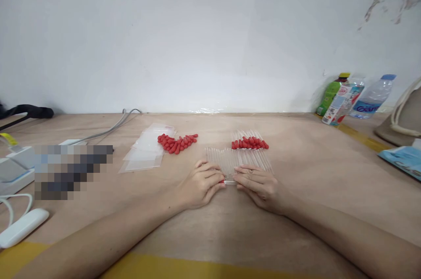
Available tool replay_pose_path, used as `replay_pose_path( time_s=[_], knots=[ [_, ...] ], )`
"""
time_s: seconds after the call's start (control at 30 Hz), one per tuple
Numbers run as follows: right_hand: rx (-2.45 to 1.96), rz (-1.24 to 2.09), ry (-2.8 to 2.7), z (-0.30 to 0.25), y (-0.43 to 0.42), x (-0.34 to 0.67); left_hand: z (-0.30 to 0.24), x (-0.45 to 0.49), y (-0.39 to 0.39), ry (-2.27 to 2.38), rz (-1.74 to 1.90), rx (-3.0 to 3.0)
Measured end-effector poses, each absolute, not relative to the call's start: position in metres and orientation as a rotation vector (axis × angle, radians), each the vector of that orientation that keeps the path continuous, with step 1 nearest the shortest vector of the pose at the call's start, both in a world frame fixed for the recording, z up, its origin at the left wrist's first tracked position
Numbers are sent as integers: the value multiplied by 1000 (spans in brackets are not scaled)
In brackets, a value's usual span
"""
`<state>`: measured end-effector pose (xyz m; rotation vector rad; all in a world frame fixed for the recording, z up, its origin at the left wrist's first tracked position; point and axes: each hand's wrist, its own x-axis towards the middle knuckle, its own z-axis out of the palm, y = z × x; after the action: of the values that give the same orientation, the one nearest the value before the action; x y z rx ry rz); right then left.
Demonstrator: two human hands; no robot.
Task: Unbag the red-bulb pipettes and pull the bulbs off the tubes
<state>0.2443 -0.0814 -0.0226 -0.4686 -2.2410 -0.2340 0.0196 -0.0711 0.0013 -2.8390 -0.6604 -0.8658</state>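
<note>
My left hand (201, 184) pinches a small red cap (222, 181) at the end of a clear thin tube (230, 181). My right hand (257, 184) grips the same tube from the other side. Both hands rest on the brown table (296, 173), fingertips almost touching. Just behind them lies a row of several clear tubes (226, 157). Farther back right sits a batch of tubes with red caps fitted (250, 142). A loose pile of red caps (176, 142) lies to the back left.
Clear plastic bags (147, 149) lie left of the cap pile. Grey cables (112, 129), white devices (20, 227) and a blurred patch fill the left side. Bottles (371, 97) and a carton (340, 103) stand at the back right by a bag (406, 116) and a blue packet (403, 158).
</note>
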Motion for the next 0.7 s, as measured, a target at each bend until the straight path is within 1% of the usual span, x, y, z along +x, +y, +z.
replay_pose_path(
  time_s=[0.13, 0.33, 0.5, 0.7],
  knots=[
    [-561, -285, -2171, -21, -78, 262, -2, 6, -66, -753, -961, -2787],
    [-1070, -533, -1953, -15, -65, 281, -3, -3, -56, -924, -1074, -2733],
    [-1247, -456, -1913, -13, -61, 278, 11, -10, -41, -1245, -1073, -2578],
    [-1275, -397, -1914, -15, -56, 272, 38, -36, 1, -1629, -1022, -2435]
  ],
)
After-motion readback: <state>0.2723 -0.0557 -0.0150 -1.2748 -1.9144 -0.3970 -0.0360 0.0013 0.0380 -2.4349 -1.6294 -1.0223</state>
